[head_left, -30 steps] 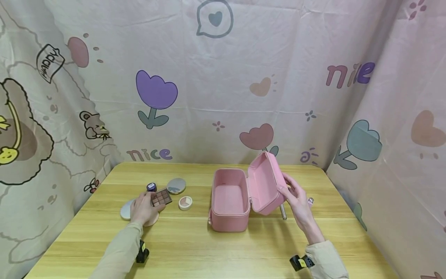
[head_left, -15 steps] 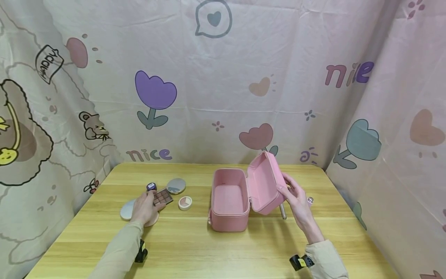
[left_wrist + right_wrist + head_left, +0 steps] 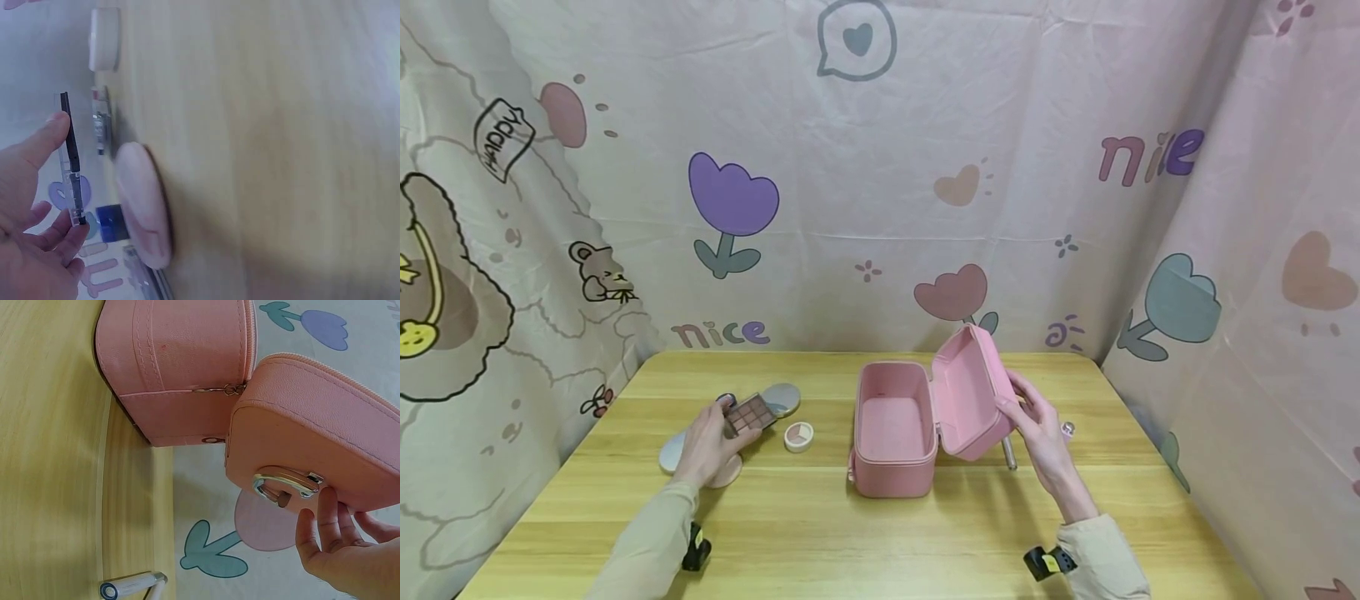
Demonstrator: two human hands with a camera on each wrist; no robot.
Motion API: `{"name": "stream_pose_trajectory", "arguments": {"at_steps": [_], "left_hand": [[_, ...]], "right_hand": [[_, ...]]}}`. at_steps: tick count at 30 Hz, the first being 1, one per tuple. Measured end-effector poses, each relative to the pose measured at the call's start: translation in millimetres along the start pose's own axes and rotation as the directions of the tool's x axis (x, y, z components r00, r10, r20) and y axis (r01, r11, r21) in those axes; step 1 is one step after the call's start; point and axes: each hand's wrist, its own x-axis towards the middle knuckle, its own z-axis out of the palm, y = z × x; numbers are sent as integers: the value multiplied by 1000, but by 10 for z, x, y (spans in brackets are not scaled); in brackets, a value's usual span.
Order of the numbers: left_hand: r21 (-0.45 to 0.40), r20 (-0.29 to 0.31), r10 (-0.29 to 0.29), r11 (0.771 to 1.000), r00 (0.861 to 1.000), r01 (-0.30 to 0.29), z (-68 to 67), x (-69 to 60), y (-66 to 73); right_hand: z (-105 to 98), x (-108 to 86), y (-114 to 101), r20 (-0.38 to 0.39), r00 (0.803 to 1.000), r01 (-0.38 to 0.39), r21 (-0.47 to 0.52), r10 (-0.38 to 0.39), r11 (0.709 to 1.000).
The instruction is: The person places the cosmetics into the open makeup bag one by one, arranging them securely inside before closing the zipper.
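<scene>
My left hand point(image 3: 703, 446) pinches an eyeshadow palette point(image 3: 750, 416) by its edges, thumb on one side and fingers on the other. In the left wrist view the palette point(image 3: 72, 153) appears edge-on, raised off the table. A pink zip-up case point(image 3: 893, 481) stands with its lid swung out to the right; its visible inside holds nothing. My right hand point(image 3: 1041, 433) holds that lid point(image 3: 976, 398) at its outer side, fingertips near the carry handle point(image 3: 287, 481), seen in the right wrist view. A beige round pad point(image 3: 726, 473) lies beneath my left wrist.
Around my left hand lie a silvery round compact point(image 3: 787, 398), a small round pot of three-part powder point(image 3: 798, 437), a pale disc point(image 3: 671, 455) and a blue-sided item point(image 3: 112, 223). Behind the lid are a slim silver tube point(image 3: 1010, 455) and a small shiny-topped item point(image 3: 1067, 430).
My left hand has lifted the palette from the table and tilted it slightly, covering more of the blue item and the compact. The right hand and the lid have stayed put.
</scene>
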Motion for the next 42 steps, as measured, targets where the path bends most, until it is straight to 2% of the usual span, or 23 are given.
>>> {"name": "stream_pose_trajectory", "arguments": {"at_steps": [6, 9, 18, 23, 26, 30, 42], "left_hand": [[-134, 73, -39, 990, 997, 49, -44, 10, 183], [-172, 104, -41, 983, 994, 59, -53, 21, 281], [-240, 123, -14, 970, 992, 44, -29, 103, 542], [-306, 145, -14, 950, 989, 58, 27, 168, 659], [-310, 143, 14, 950, 990, 32, 62, 223, 735], [-277, 122, 81, 960, 989, -44, 106, 295, 854], [-339, 167, 153, 937, 974, -90, 242, 408, 1299]], "right_hand": [[-2, -2, -5, -1, 1000, -2, -2, 2, 1000], [-2, -2, -3, 1, 1000, 1, 1, -1, 1000], [-3, 2, 6, 2, 1000, 4, 7, -4, 1000], [-5, 3, 10, 2, 1000, -3, 6, 3, 1000], [-5, 1, 10, 0, 1000, -6, 5, 6, 1000], [-4, -4, 9, 2, 1000, -8, 7, 8, 1000], [-5, 0, 14, 2, 1000, -7, 6, 7, 1000]]}}
